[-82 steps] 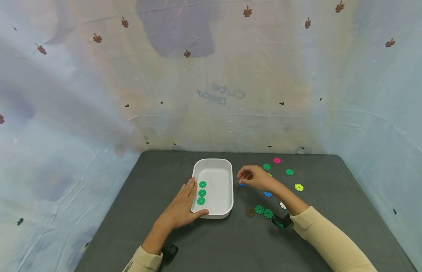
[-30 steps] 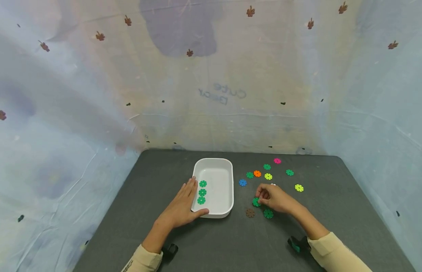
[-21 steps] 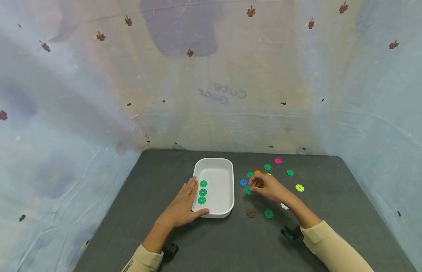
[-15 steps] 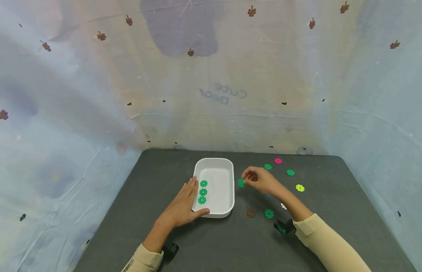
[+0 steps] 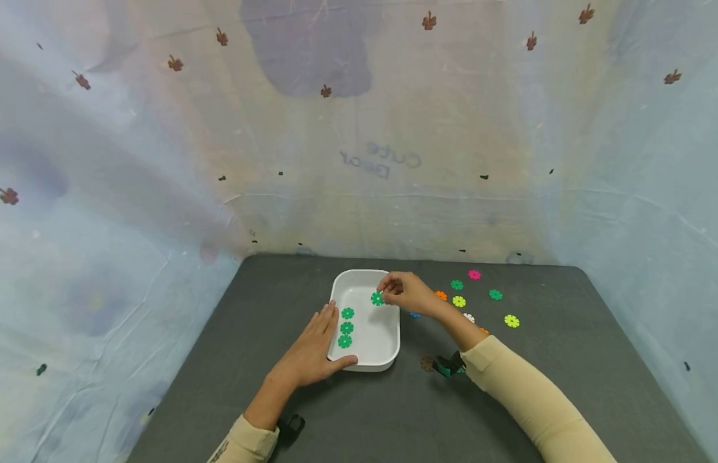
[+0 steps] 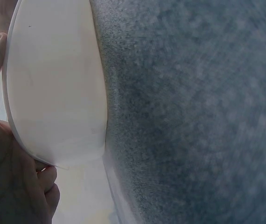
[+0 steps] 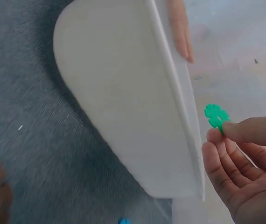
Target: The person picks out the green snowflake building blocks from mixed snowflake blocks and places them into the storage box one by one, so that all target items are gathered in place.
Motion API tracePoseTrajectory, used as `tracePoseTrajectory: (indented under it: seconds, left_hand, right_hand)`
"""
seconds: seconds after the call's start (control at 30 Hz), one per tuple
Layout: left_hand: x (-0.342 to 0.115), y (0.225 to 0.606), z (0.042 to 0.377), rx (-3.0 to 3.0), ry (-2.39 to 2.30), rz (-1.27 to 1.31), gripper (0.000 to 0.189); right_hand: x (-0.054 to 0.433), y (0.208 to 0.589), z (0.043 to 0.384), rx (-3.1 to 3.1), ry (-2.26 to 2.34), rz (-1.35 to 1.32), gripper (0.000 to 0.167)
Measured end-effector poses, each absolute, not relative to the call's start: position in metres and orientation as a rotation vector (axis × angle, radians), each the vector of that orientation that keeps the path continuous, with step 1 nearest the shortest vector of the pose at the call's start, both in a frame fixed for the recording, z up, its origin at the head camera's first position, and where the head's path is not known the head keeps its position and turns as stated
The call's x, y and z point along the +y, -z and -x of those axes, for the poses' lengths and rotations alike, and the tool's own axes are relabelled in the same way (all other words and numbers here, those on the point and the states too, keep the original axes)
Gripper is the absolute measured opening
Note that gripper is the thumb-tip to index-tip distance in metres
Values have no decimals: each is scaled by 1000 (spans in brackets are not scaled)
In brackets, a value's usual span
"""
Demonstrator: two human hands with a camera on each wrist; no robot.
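Observation:
A white plastic tray (image 5: 363, 347) lies on the dark table. Three green flower-shaped discs (image 5: 347, 328) form a line along its left side. My left hand (image 5: 309, 344) rests against the tray's near left corner, fingers straight along the left rim and thumb at the near rim. Over the tray's far right part, my right hand (image 5: 410, 292) pinches another green flower-shaped disc (image 7: 216, 115) between thumb and fingertips. In the right wrist view this disc stands out past the fingertips, above the tray rim (image 7: 172, 84).
To the right lie loose flower-shaped discs, among them pink (image 5: 474, 274), green (image 5: 495, 294), yellow (image 5: 512, 321), orange (image 5: 441, 296) and brown (image 5: 426, 364). The right forearm covers part of this group. A patterned sheet (image 5: 359, 212) hangs behind the table.
My right hand picked up a green disc from the table at the near right and carried it left and away from me, over the tray. The left hand stayed in place.

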State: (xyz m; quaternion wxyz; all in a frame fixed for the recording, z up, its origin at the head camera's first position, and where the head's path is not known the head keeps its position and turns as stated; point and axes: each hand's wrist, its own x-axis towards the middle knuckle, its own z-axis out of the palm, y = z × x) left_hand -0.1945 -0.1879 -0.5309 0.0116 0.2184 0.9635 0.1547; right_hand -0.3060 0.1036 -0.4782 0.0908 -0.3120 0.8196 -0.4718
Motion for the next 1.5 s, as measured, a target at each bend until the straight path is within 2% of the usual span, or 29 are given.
tracePoseTrajectory:
  seconds: [0.57,0.93,1.5]
  left_hand:
    - [-189,529,194,2996,-506,-725,117]
    - [-188,529,194,2979,-519,-711,119]
    - [-188,527,192,2999,-517,-724,116]
  right_hand:
    - [46,498,337,2484,1272,835,11]
    - [32,513,350,2573,1147,775,11]
    - [23,517,349,2589,1193,701,12]
